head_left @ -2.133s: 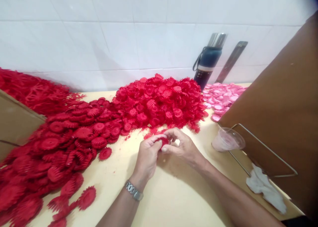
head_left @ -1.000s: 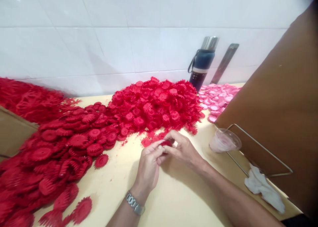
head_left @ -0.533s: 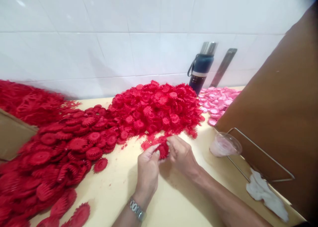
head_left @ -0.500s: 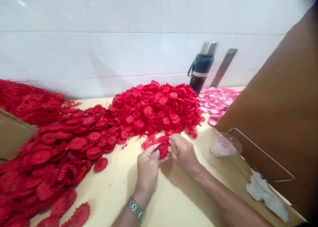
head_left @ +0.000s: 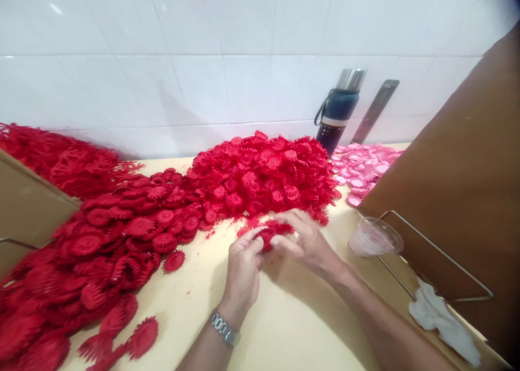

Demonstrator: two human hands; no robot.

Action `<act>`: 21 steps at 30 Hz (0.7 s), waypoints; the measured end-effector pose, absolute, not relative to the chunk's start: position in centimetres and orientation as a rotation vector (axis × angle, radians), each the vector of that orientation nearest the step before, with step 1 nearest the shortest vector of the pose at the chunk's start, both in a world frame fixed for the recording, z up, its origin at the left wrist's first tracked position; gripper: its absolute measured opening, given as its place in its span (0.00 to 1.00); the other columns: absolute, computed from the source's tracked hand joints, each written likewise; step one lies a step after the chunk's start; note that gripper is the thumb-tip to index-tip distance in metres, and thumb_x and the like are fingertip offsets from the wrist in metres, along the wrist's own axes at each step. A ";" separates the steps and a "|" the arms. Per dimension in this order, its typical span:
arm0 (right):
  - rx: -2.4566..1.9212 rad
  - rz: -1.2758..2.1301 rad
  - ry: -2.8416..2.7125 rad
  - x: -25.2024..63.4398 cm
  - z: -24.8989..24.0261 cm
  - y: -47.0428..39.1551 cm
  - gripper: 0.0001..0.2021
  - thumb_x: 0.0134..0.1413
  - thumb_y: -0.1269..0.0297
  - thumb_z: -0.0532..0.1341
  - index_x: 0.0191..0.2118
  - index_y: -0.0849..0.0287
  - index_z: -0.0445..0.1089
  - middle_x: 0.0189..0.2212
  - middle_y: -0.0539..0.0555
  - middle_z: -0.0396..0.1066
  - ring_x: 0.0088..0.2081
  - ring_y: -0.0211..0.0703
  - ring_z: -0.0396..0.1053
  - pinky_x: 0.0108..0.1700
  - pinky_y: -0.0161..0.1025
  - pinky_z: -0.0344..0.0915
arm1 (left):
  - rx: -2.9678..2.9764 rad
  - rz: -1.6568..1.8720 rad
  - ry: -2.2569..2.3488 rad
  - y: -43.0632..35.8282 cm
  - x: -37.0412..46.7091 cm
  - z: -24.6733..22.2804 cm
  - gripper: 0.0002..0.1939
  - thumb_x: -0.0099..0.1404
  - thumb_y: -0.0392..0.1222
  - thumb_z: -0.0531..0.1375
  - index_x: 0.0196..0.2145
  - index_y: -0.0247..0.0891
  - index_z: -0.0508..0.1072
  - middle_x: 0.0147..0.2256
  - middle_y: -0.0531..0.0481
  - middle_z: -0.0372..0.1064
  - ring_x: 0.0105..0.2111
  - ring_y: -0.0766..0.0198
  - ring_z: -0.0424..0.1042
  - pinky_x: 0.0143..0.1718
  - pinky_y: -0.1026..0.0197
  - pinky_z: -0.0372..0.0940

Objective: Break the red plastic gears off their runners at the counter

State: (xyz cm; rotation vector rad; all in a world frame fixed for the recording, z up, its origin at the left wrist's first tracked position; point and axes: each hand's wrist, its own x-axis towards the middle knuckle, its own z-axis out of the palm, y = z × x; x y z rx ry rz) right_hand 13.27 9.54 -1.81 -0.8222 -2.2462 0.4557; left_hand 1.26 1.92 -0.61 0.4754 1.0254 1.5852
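Observation:
Over the pale yellow tabletop, a red fringed flower piece (head_left: 267,237) is held between my two hands. My left hand (head_left: 242,265), with a metal watch (head_left: 224,327) on its wrist, pinches its left side between thumb and fingers. The thumb and fingers of my right hand (head_left: 306,242) close round its right side, and red petals show between them. Just beyond my fingertips a large heap of red flower pieces (head_left: 264,176) rises. To the left spreads a pile of red round discs with notched edges (head_left: 140,227). One single disc (head_left: 174,261) lies apart from that pile.
Red cut strips (head_left: 73,162) lie at the back left beside a brown board (head_left: 32,208). A blue bottle (head_left: 339,114) stands near pink discs (head_left: 368,168). At right are a plastic cup (head_left: 376,238), a wire frame (head_left: 442,252), a white tissue (head_left: 442,319) and a large brown board (head_left: 450,170).
My right hand's fingers have spread over the flower piece, and its thumb has come to the front. My left hand keeps its pinch. The whole view has shifted slightly.

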 end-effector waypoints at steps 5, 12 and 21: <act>-0.747 0.770 -2.147 12.6 -2.2 8.7 0.01 0.52 0.70 0.58 0.30 0.59 0.65 0.25 0.50 0.63 0.28 0.38 0.62 0.30 0.34 0.59 | 0.553 1.511 1.016 1.8 1.7 -1.2 0.11 0.52 0.34 0.59 0.35 0.30 0.75 0.31 0.44 0.73 0.32 0.62 0.71 0.32 0.65 0.65; -0.802 0.612 -2.105 12.4 -2.6 8.4 0.11 0.56 0.71 0.50 0.25 0.59 0.63 0.20 0.50 0.61 0.22 0.37 0.59 0.24 0.33 0.55 | 0.541 1.555 1.160 2.1 1.9 -1.6 0.10 0.51 0.36 0.60 0.33 0.29 0.74 0.29 0.45 0.73 0.28 0.63 0.71 0.28 0.64 0.66; -1.041 0.077 -2.133 14.3 -2.6 10.8 0.13 0.48 0.77 0.52 0.37 0.61 0.69 0.40 0.61 0.66 0.42 0.51 0.62 0.43 0.46 0.59 | 0.406 1.582 1.233 2.2 1.3 -0.8 0.10 0.50 0.34 0.59 0.32 0.28 0.73 0.29 0.43 0.73 0.27 0.61 0.73 0.32 0.60 0.68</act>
